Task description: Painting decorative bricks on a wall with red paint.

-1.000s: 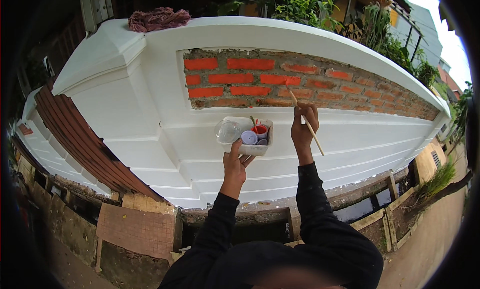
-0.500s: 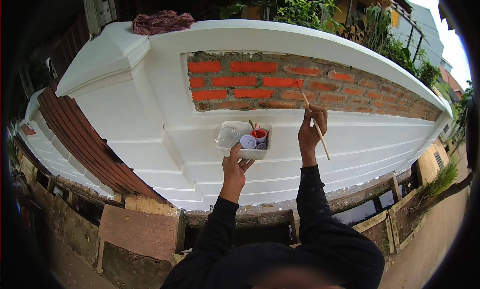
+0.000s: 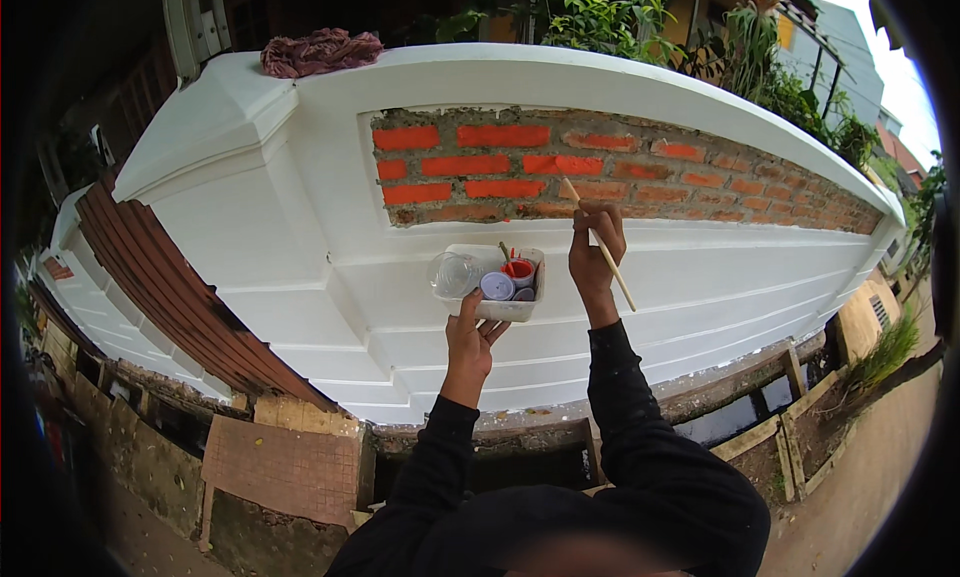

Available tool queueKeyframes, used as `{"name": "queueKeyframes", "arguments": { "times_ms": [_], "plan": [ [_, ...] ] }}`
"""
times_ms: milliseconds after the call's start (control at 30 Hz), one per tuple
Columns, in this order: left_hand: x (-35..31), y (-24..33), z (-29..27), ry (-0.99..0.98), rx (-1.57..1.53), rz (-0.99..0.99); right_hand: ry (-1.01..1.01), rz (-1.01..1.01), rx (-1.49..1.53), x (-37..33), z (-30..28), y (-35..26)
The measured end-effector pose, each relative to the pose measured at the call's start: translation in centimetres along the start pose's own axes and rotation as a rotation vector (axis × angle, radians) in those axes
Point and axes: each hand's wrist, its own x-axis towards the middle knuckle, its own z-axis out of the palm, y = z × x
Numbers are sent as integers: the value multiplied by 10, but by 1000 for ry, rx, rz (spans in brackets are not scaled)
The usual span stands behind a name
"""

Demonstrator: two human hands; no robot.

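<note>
Held in my right hand [image 3: 597,245] is a long thin wooden paintbrush [image 3: 613,263]; its tip is up against the brick panel [image 3: 655,194], at the lower edge of a bright orange brick [image 3: 562,165]. Bricks left of the brush are mostly solid orange, while those farther right look duller and weathered. My left hand [image 3: 468,345] grips a white plastic tub [image 3: 490,311] by its near edge, below the panel. In the tub are an open pot of red-orange paint [image 3: 519,269], a white-lidded pot [image 3: 497,285] and a clear plastic cup [image 3: 457,273].
A white moulded wall [image 3: 620,267] surrounds the panel. On its top lies a crumpled maroon cloth [image 3: 320,53]. Green plants [image 3: 610,19] rise behind. Reddish-brown corrugated sheeting [image 3: 190,287] stands at left. Below runs a drainage ditch [image 3: 520,467] beside a tiled slab [image 3: 275,467].
My right hand has moved left and slightly down with the paintbrush, its tip sliding from the orange brick's right end toward its lower middle. The left hand and tub stay nearly still.
</note>
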Motion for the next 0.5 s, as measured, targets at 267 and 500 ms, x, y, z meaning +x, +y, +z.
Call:
{"name": "queueKeyframes", "arguments": {
  "times_ms": [267, 500],
  "plan": [
    [-2, -1, -5, -8, -24, -3, 55, 30, -88, 8, -18, 15],
    [-4, 4, -10, 14, -1, 6, 89, 15, -99, 0, -25, 21]
  ]
}}
